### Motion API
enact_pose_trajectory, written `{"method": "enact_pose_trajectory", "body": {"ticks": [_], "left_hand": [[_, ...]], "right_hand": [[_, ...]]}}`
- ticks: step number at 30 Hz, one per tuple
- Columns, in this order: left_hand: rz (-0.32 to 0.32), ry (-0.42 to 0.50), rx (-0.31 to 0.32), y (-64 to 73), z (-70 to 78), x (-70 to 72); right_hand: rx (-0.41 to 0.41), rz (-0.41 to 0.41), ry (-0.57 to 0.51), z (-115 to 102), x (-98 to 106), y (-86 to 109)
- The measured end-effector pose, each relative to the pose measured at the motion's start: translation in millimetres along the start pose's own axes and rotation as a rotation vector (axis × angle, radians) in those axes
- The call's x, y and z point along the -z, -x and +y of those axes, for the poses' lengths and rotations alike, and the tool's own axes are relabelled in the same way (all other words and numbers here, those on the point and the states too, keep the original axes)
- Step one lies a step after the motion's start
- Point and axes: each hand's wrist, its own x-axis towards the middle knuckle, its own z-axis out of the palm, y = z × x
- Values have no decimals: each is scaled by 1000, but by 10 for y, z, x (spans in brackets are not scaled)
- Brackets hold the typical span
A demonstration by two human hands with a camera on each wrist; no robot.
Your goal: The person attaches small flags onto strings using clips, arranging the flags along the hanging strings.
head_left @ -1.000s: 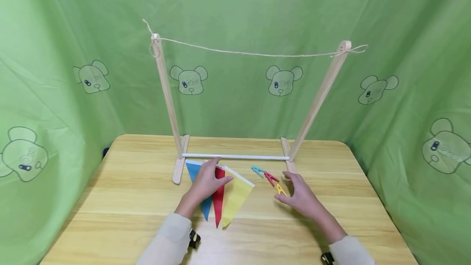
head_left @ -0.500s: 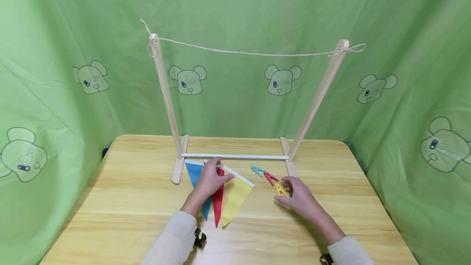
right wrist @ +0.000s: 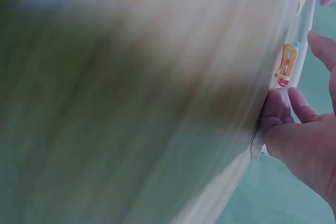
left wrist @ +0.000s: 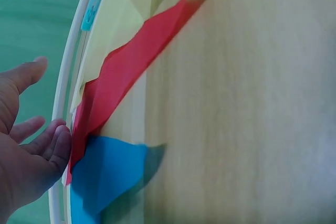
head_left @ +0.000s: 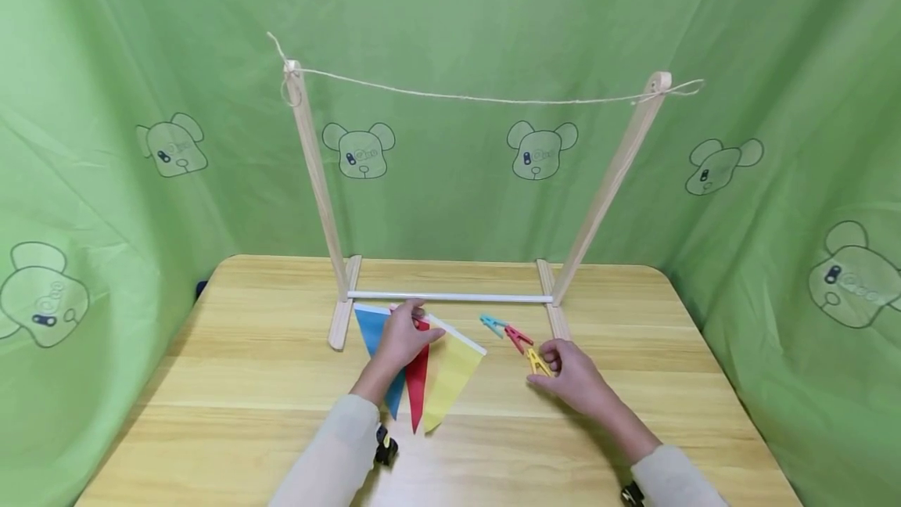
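Bracketing the yellow clip (head_left: 539,363) on the bench (head_left: 514,460): right hand (head_left: 576,378), one, best closed squarely and gently, sparing the red clip (head_left: 518,338) just beyond; palm inward, fingers bent, parted from thumb, contact uncertain. Left hand (head_left: 403,339), one, over the red flag (head_left: 417,390); fingers relaxed, thumb spread. Behind: white bar (head_left: 486,299), one.

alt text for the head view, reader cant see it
A person's left hand touches a fan of blue, red and yellow pennants on a table; the right hand is at a yellow clothespin, the nearest of three. Behind, a string spans two wooden posts.
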Motion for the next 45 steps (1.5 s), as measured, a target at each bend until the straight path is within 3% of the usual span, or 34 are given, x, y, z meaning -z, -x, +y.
{"method": "enact_pose_trajectory", "body": {"ticks": [17, 33, 45], "left_hand": [[32, -107, -65, -50, -85, -131], [69, -211, -29, -56, -82, -227], [99, -262, -65, -43, -76, -256]], "right_hand": [[46, 12, 171, -7, -29, 3], [58, 29, 191, -7, -11, 5], [66, 32, 214, -64, -4, 26]]}}
